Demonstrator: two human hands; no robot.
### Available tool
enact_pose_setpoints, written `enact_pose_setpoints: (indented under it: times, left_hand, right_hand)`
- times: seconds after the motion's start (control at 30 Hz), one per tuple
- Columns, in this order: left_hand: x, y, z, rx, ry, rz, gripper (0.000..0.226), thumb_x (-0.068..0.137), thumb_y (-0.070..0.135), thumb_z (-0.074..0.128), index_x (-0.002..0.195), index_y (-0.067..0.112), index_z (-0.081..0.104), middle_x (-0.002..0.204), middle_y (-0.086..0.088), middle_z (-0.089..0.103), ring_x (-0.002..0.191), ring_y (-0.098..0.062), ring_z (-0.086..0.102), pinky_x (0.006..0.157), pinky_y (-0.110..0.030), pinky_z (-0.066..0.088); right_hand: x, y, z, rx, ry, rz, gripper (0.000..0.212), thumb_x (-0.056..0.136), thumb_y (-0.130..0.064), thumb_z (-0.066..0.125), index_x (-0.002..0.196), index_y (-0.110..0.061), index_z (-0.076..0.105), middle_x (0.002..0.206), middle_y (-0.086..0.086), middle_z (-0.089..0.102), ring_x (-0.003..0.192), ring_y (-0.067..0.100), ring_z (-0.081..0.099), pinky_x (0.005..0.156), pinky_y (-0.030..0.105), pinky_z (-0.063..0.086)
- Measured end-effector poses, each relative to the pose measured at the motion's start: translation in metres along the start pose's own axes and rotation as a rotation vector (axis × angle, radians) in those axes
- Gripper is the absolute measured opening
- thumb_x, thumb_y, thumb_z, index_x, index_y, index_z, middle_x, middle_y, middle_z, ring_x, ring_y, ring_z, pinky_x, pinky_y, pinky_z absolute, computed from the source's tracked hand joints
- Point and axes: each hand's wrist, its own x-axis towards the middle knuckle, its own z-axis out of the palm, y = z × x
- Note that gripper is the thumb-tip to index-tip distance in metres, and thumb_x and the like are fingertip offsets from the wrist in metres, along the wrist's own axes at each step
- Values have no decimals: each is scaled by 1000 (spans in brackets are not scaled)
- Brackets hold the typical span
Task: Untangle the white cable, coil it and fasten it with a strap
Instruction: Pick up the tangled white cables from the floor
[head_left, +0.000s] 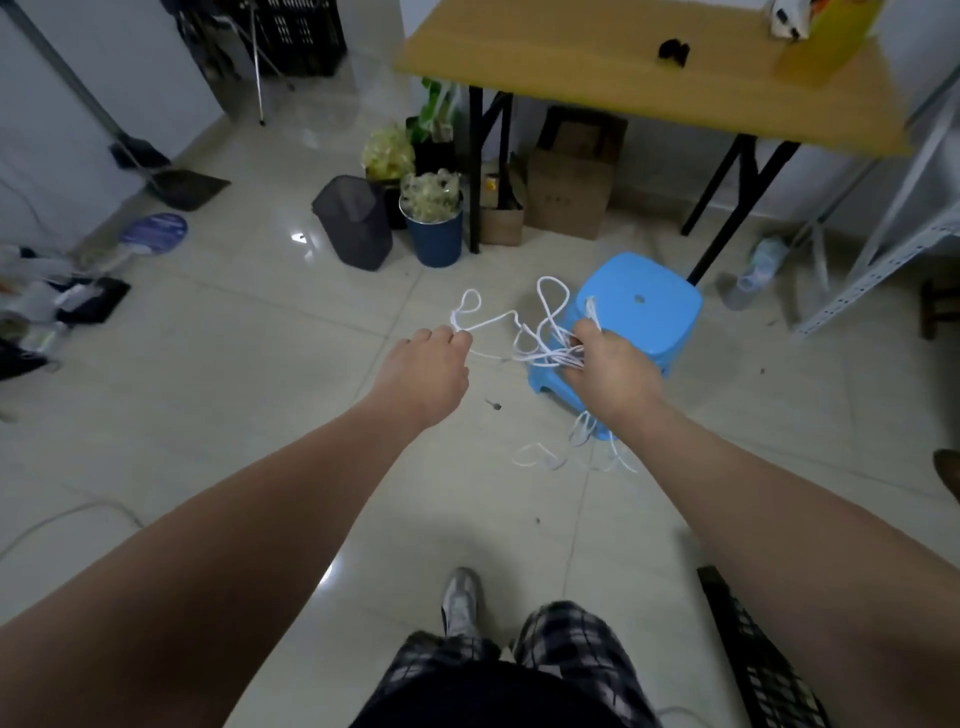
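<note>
The thin white cable (540, 343) stretches left to right between both hands above the glossy tiled floor (260, 415). The left hand (431, 358) pinches one looped strand; the right hand (608, 364) grips the tangled bunch, limp loops dangling below, before a smooth blue plastic stool (644, 306).

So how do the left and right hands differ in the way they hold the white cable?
The left hand pinches a single strand; the right hand grips a tangled bunch of loops. The left hand shows over bare floor, the right hand over the blue stool. Both hold the same white cable, with the backs of the hands toward the camera.
</note>
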Motion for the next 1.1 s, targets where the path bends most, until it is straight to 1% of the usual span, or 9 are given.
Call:
enact_pose_setpoints:
  times: [0.13,0.23,0.33,0.4,0.5,0.73,0.83,0.97,1.1]
  left_hand:
    - [72,-19,-16,3,-27,70,38,97,26,41,133,13,41,131,-9,49,118,-28,47,92,-38,40]
    - [133,-29,-25,4,-40,97,37,98,26,41,132,12,40,132,-10,48,119,-29,46,92,-39,40]
    - [193,-38,-33,9,-58,97,37,98,26,41,132,13,40,134,-11,46,120,-30,45,93,-41,38]
    - [233,-43,-39,0,-55,89,38,97,25,41,133,13,40,133,-11,47,121,-31,45,94,-41,38]
    - [288,-48,-53,-65,-47,80,39,97,23,40,134,11,39,131,-13,48,120,-32,46,94,-43,39]
    - [397,-63,-70,-67,-29,83,40,96,25,40,134,12,40,130,-11,48,120,-32,45,93,-42,39]
    - [448,-70,-75,-63,-14,122,36,97,25,40,130,11,41,126,-11,50,117,-31,47,90,-42,41]
    - [526,-84,-87,-64,2,178,39,97,25,39,134,11,39,128,-11,49,118,-31,46,91,-42,41]
    - [602,-105,-100,-80,2,227,36,97,26,40,130,12,42,127,-12,49,118,-32,46,92,-44,42]
  right_hand:
    - [65,-7,-8,3,3,50,19,89,-24,52,106,-16,48,100,14,60,92,35,58,63,33,37]
    - [117,-7,-20,14,37,86,20,89,-22,50,108,-18,49,100,13,62,91,35,59,63,34,39]
    - [169,-4,-32,33,30,102,23,89,-19,49,111,-17,50,102,13,61,93,36,58,64,35,41]
    - [206,1,-40,49,21,96,23,90,-20,48,112,-18,50,104,13,61,96,35,58,63,34,39]
    - [258,10,-52,71,18,109,24,89,-20,49,113,-19,50,106,12,61,97,34,57,63,32,35]
    - [364,30,-67,175,79,192,22,86,-20,54,107,-17,52,105,12,64,95,35,58,64,30,32]
    - [406,37,-69,184,93,216,23,86,-21,54,108,-16,52,105,11,64,94,34,58,64,29,32]
    - [466,42,-70,213,121,239,21,85,-22,55,106,-19,53,101,7,66,90,33,59,62,29,34]
    - [532,38,-82,201,141,307,22,85,-24,56,106,-20,53,103,6,66,92,33,59,64,29,36]
